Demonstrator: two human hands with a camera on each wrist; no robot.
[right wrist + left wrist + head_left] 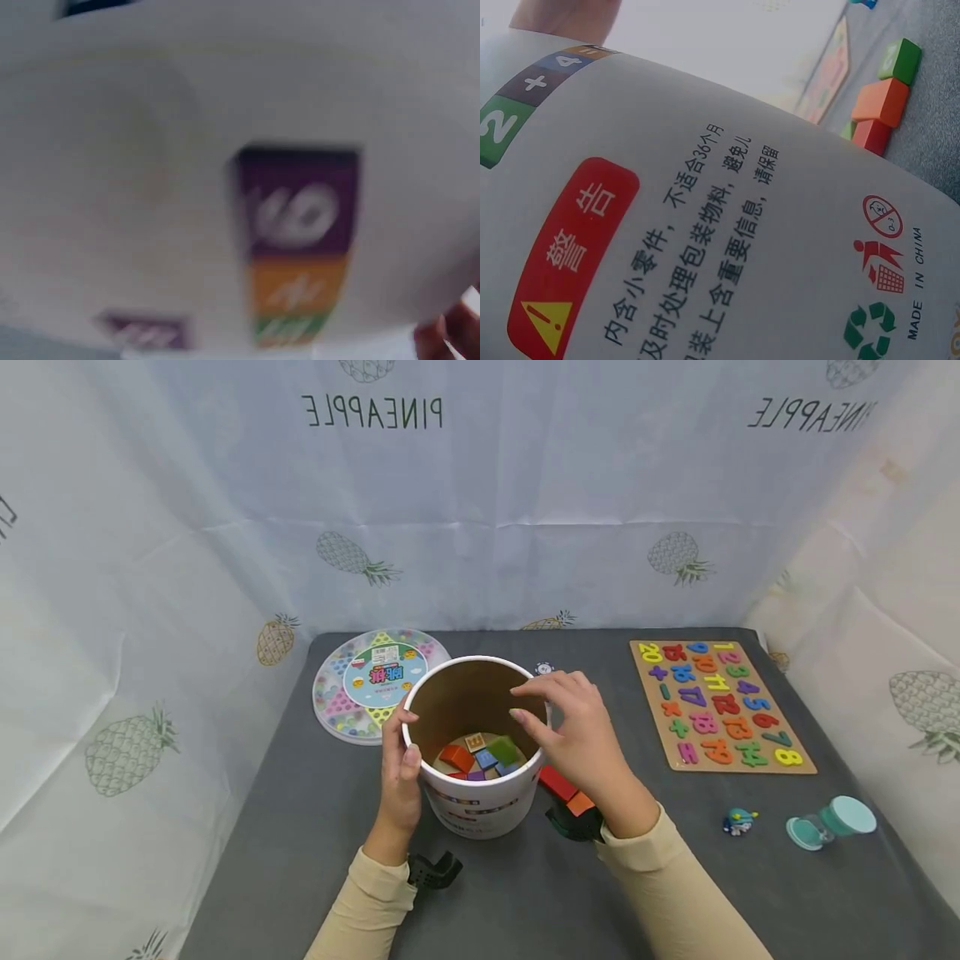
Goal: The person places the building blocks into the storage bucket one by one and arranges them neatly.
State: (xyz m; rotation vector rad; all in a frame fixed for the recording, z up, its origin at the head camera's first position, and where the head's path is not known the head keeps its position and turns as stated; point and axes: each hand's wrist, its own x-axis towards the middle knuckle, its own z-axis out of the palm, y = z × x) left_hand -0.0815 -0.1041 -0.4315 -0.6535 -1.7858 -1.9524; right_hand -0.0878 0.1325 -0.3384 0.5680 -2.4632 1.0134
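A white round bucket (480, 810) with printed number tiles stands before me, open at the top. My left hand (400, 768) holds its left rim. Over the right rim hovers my right hand (577, 722), thumb and fingers apart, nothing visible between them. Inside lie several blocks, among them an orange-red block (456, 757), a green block (504, 750) and a blue block (486, 760). Printed wall fills the left wrist view; the right wrist view is blurred. Outside, under my right wrist, are a red block (557, 782) and an orange block (581, 803).
A round board game box (352, 693) lies behind left. At the right are a number puzzle board (770, 765), a small figurine (739, 822) and a teal hourglass (828, 818). A green block (901, 60) sits past the bucket in the left wrist view.
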